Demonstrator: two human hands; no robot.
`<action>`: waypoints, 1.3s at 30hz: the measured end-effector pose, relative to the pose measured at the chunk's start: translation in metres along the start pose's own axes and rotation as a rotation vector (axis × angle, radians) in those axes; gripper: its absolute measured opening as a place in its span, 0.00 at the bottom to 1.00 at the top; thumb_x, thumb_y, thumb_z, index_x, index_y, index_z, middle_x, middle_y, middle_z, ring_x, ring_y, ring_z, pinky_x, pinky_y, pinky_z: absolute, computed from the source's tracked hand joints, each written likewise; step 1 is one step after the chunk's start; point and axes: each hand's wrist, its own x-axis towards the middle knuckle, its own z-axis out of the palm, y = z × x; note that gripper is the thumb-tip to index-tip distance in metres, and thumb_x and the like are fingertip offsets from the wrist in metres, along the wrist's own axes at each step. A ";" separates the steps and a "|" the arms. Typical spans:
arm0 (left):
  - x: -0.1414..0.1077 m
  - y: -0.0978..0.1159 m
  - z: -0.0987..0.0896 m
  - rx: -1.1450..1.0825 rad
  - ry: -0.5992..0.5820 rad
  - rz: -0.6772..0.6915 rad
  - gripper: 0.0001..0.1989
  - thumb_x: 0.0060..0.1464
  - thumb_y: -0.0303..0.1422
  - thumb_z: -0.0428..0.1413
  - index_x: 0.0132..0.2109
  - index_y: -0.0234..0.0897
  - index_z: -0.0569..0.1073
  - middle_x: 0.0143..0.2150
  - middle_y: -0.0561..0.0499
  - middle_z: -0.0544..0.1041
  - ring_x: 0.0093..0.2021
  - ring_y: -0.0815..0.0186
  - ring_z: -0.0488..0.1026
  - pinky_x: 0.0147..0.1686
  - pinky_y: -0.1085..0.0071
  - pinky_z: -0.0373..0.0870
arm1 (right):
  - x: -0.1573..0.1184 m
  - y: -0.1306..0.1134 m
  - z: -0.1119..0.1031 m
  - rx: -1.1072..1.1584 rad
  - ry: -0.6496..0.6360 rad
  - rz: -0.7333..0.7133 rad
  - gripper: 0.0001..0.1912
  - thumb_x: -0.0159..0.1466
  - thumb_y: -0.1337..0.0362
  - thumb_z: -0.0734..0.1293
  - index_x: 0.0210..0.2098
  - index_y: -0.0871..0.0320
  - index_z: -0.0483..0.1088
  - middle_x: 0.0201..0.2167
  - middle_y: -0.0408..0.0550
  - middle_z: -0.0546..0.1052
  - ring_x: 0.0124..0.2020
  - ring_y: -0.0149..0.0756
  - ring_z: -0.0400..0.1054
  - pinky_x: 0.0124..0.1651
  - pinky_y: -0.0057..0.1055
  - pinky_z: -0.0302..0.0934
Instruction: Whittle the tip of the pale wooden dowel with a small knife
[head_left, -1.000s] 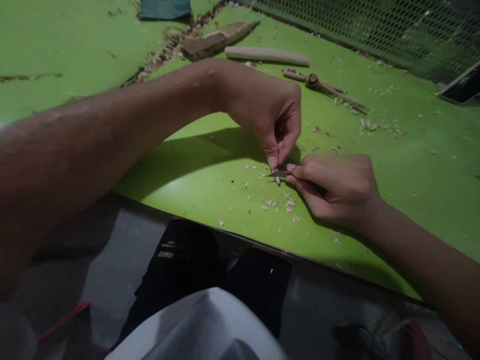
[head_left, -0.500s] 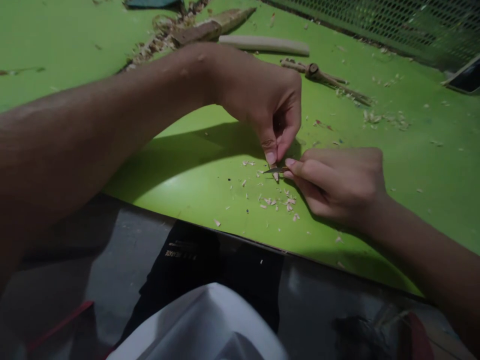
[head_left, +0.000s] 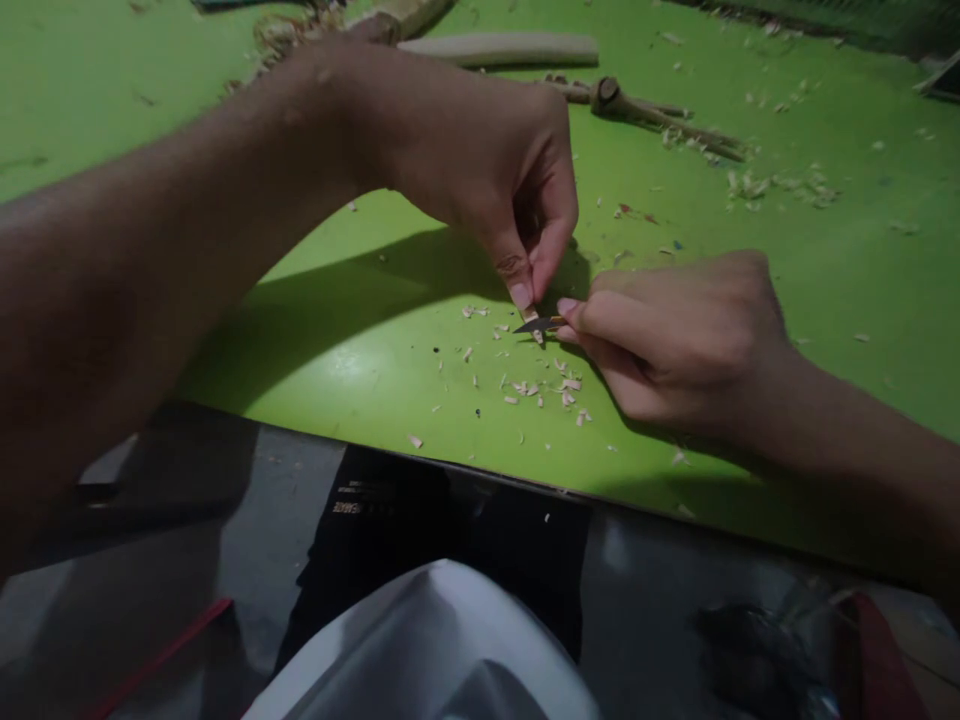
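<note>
Thumb and finger of my left hand (head_left: 517, 190) pinch a small pale piece of wood (head_left: 538, 337), its lower tip pointing down at the green tabletop. My right hand (head_left: 675, 340) is closed around a small knife (head_left: 535, 325), most of its handle hidden in the fingers. The dark pointed blade lies across the wood piece just below my left fingertips. Small wood shavings (head_left: 529, 388) are scattered on the table under and in front of both hands.
On the green table (head_left: 300, 350) behind my left hand lie a pale smooth wooden strip (head_left: 510, 50), a forked twig (head_left: 622, 103) and a heap of shavings (head_left: 281, 35). More shavings (head_left: 780, 187) lie at the right. The table edge runs below my hands.
The view has shifted, so the things at the back sit higher in the picture. The knife blade still crosses the wood piece, with more of the blade visible. Both hands keep their grips.
</note>
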 end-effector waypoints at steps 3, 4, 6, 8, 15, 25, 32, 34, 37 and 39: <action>-0.001 0.002 -0.001 0.014 -0.003 -0.024 0.21 0.57 0.53 0.67 0.42 0.40 0.89 0.33 0.57 0.87 0.34 0.67 0.85 0.35 0.76 0.74 | -0.002 0.002 0.000 0.037 -0.006 -0.002 0.15 0.70 0.69 0.67 0.27 0.53 0.63 0.22 0.42 0.67 0.23 0.34 0.57 0.28 0.40 0.40; -0.001 0.003 -0.001 0.012 -0.001 -0.028 0.21 0.57 0.53 0.66 0.42 0.40 0.89 0.33 0.57 0.87 0.34 0.66 0.85 0.35 0.75 0.74 | -0.002 0.003 0.000 0.046 -0.011 0.001 0.15 0.70 0.70 0.67 0.27 0.53 0.63 0.22 0.42 0.67 0.23 0.34 0.57 0.28 0.40 0.40; -0.001 0.003 -0.001 0.008 0.006 -0.033 0.21 0.57 0.53 0.66 0.41 0.40 0.89 0.33 0.56 0.87 0.33 0.66 0.85 0.35 0.75 0.74 | -0.002 0.003 -0.001 0.060 -0.016 -0.006 0.15 0.70 0.70 0.67 0.27 0.54 0.63 0.22 0.41 0.68 0.22 0.33 0.57 0.27 0.39 0.40; -0.002 0.002 0.000 -0.006 0.003 -0.040 0.21 0.57 0.54 0.67 0.40 0.40 0.89 0.33 0.55 0.87 0.33 0.66 0.85 0.35 0.74 0.75 | -0.003 0.005 -0.001 0.063 -0.005 -0.039 0.15 0.70 0.70 0.66 0.26 0.54 0.63 0.22 0.40 0.68 0.21 0.33 0.57 0.26 0.38 0.41; -0.005 0.000 -0.002 -0.121 -0.071 -0.043 0.16 0.57 0.47 0.68 0.40 0.38 0.88 0.35 0.56 0.87 0.36 0.65 0.87 0.37 0.77 0.79 | -0.003 0.008 -0.001 0.144 0.010 0.029 0.13 0.75 0.63 0.66 0.32 0.53 0.72 0.25 0.41 0.76 0.25 0.33 0.65 0.28 0.36 0.52; 0.000 0.006 0.000 -0.163 -0.125 -0.043 0.08 0.53 0.35 0.68 0.40 0.36 0.86 0.35 0.55 0.88 0.38 0.66 0.86 0.38 0.77 0.77 | 0.003 0.002 0.012 0.287 0.117 0.039 0.08 0.76 0.66 0.69 0.38 0.54 0.76 0.31 0.43 0.82 0.29 0.33 0.72 0.32 0.32 0.60; 0.000 0.007 0.003 -0.170 -0.108 -0.018 0.12 0.56 0.42 0.69 0.37 0.36 0.86 0.34 0.54 0.87 0.36 0.64 0.86 0.37 0.72 0.78 | 0.006 0.000 0.014 0.181 0.023 0.033 0.14 0.78 0.63 0.65 0.35 0.54 0.76 0.27 0.43 0.78 0.27 0.34 0.67 0.32 0.35 0.51; 0.000 0.006 0.004 -0.180 -0.106 0.002 0.14 0.57 0.44 0.69 0.38 0.36 0.86 0.34 0.53 0.87 0.36 0.64 0.86 0.37 0.71 0.79 | 0.006 0.001 0.014 0.177 0.024 0.013 0.15 0.78 0.63 0.65 0.34 0.55 0.75 0.25 0.42 0.76 0.26 0.34 0.66 0.32 0.35 0.50; 0.001 0.005 0.004 -0.172 -0.100 0.009 0.14 0.57 0.44 0.68 0.36 0.36 0.86 0.33 0.53 0.87 0.36 0.63 0.86 0.36 0.72 0.78 | 0.008 0.002 0.014 0.156 0.008 0.009 0.15 0.78 0.63 0.64 0.34 0.55 0.75 0.24 0.42 0.74 0.26 0.33 0.63 0.32 0.35 0.48; 0.002 0.005 0.004 -0.153 -0.096 0.000 0.15 0.56 0.45 0.68 0.36 0.36 0.86 0.33 0.53 0.87 0.35 0.63 0.86 0.36 0.72 0.78 | 0.009 0.002 0.014 0.134 -0.016 0.016 0.15 0.78 0.62 0.63 0.34 0.55 0.74 0.25 0.43 0.75 0.27 0.34 0.63 0.32 0.35 0.47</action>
